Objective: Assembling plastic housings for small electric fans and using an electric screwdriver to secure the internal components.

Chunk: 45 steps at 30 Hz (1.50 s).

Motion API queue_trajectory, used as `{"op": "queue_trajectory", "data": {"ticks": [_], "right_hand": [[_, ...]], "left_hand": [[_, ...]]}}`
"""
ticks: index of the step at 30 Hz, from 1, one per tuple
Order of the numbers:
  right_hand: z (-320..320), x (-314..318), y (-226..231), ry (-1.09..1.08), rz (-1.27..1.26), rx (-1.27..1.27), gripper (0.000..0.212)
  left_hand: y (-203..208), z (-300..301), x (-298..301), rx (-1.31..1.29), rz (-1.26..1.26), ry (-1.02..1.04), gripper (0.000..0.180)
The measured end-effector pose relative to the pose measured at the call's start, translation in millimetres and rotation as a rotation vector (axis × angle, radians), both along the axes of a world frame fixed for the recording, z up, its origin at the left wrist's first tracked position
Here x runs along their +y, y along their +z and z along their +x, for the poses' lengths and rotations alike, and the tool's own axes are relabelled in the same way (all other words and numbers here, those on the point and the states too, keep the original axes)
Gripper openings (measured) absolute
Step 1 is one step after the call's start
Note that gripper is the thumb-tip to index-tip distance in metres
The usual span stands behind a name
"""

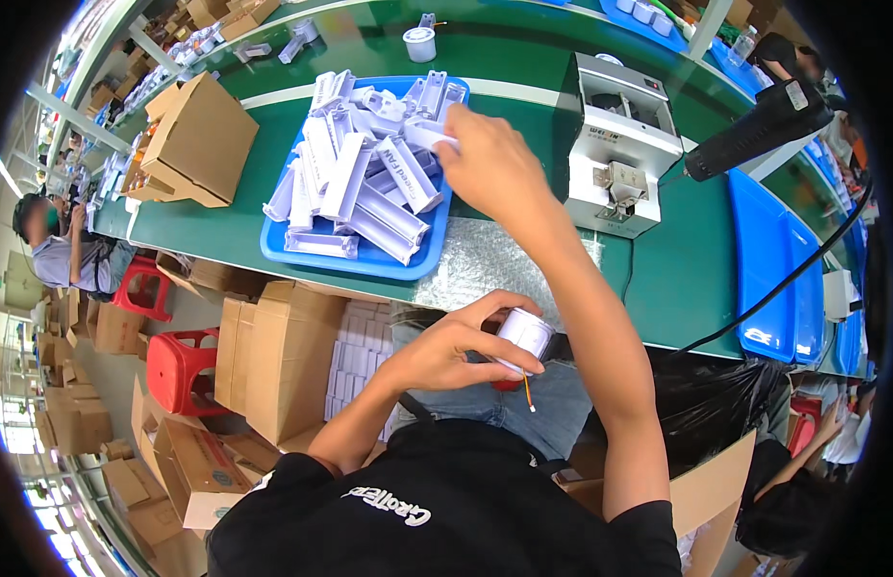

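White round housing [528, 335] sits in the left hand [456, 344], just over the lap. Fingers part-open, curled round both sides; looks like a side grip to leave the end face clear and let the thin wires [529, 394] dangle free below the fingertips. Farther out, the right hand [494, 159] is at the tray's near-right corner area, thumb and finger nearly together on the end of a white channel piece [429, 133]; other fingers folded, can't tell what they touch. Blue tray [389, 270] of similar parts [342, 183] lies left of those fingers, presumably for easy reach. White bench machine [615, 144] right of them, black power driver [759, 130] beyond.
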State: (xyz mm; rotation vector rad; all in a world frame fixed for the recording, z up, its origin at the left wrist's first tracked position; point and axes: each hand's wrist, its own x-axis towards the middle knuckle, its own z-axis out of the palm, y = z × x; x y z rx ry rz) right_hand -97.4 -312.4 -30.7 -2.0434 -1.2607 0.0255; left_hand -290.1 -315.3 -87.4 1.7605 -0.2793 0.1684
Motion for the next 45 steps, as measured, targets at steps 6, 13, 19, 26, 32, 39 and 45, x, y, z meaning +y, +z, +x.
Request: {"op": "queue_trajectory", "data": {"ticks": [6, 13, 19, 26, 32, 39, 45], "right_hand": [[-14, -56, 13, 0.007, 0.373, 0.027, 0.032], [-16, -78, 12, 0.178, 0.556, 0.362, 0.028], [-23, -67, -4, 0.072, 0.41, 0.041, 0.043], [-27, -50, -40, -0.112, 0.262, -0.127, 0.051], [-41, -65, -16, -0.193, 0.125, -0.161, 0.051], [-48, -85, -55, 0.019, -0.026, -0.292, 0.039], [-55, -98, -60, 0.011, 0.175, -0.217, 0.039]], "left_hand": [[2, 2, 4, 0.016, -0.031, -0.019, 0.03], [-2, 4, 7, 0.011, -0.034, -0.043, 0.033], [1, 0, 6, 0.01, -0.075, -0.159, 0.031], [0, -1, 0, -0.022, -0.107, -0.348, 0.028], [0, -4, 3, -0.03, -0.155, -0.402, 0.025], [-8, -8, 4, -0.015, -0.178, -0.481, 0.027], [-9, -7, 3, -0.001, -0.235, -0.523, 0.03]]}}
